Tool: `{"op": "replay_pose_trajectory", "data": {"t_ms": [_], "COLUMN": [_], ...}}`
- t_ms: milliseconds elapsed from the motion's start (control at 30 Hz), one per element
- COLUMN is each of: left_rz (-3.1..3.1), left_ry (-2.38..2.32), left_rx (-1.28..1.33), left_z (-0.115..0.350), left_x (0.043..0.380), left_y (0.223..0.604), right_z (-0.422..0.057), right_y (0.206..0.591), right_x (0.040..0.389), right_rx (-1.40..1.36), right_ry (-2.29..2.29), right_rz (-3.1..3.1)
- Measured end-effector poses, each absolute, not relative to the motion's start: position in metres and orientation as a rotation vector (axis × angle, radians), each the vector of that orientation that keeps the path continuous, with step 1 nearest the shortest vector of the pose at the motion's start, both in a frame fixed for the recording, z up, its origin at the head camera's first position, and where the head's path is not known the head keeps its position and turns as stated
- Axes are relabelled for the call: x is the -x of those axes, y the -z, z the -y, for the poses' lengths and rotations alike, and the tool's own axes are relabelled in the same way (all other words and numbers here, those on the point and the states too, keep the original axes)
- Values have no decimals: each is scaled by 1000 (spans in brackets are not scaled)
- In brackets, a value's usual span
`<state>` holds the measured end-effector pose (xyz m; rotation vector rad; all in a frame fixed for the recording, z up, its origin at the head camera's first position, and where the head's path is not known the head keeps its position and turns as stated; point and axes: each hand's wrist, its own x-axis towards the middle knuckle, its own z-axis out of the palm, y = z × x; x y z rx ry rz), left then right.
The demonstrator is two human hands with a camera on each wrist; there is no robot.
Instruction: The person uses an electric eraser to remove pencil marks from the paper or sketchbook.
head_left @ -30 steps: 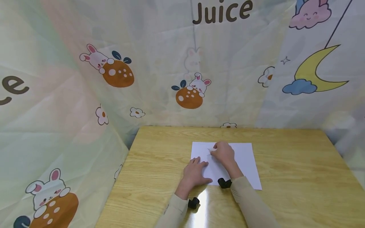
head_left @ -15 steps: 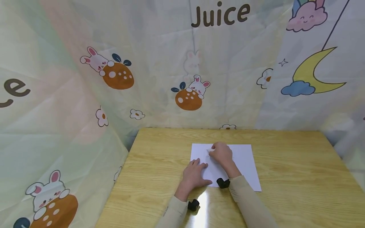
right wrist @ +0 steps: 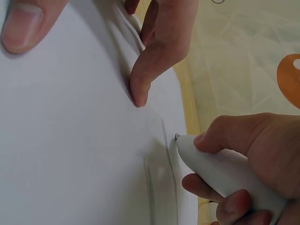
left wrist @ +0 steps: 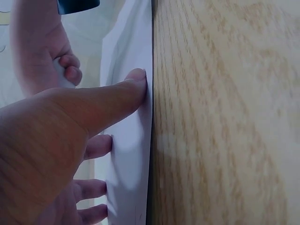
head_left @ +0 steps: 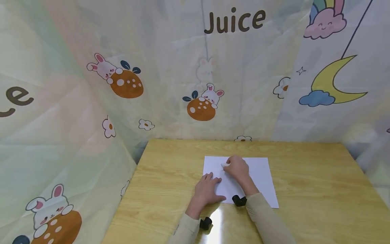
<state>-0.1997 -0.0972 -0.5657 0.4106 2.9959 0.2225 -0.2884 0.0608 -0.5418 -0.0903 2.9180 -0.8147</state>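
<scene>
A white sheet of paper [head_left: 259,176] lies on the wooden table. My left hand [head_left: 206,189] rests on its lower left part, fingers spread; in the left wrist view the thumb [left wrist: 124,93] presses near the paper's edge. Higher on the sheet, my right hand [head_left: 238,168] pinches a thick white pen-shaped tool [right wrist: 225,171] that tapers to a small metallic tip. That tip is at the paper, right beside a long thin grey line [right wrist: 169,159]. A shorter double grey line [right wrist: 149,187] runs near it. Whether the lines are drawn or cut, I cannot tell.
The wooden table [head_left: 310,179] extends on both sides of the paper. A printed cloth [head_left: 164,84] hangs behind and to the left. Black wrist-camera mounts [head_left: 239,200] stick out from both sleeves, low over the table.
The head view has tilted slightly, so the whole scene sits lower. My right hand and the tool have shifted only a little over the paper; the left hand stays in place.
</scene>
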Motion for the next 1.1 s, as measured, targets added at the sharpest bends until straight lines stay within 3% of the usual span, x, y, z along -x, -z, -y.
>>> {"op": "replay_pose_trajectory", "data": {"t_ms": [1100], "left_rz": [-3011], "left_ry": [-207], "left_rx": [-430], "left_z": [98], "left_x": [201], "left_y": [570], "right_z": [-61], "right_y": [539], "right_x": [289], "right_rx": [59], "right_ry": [814], "right_rz": [-2892]}}
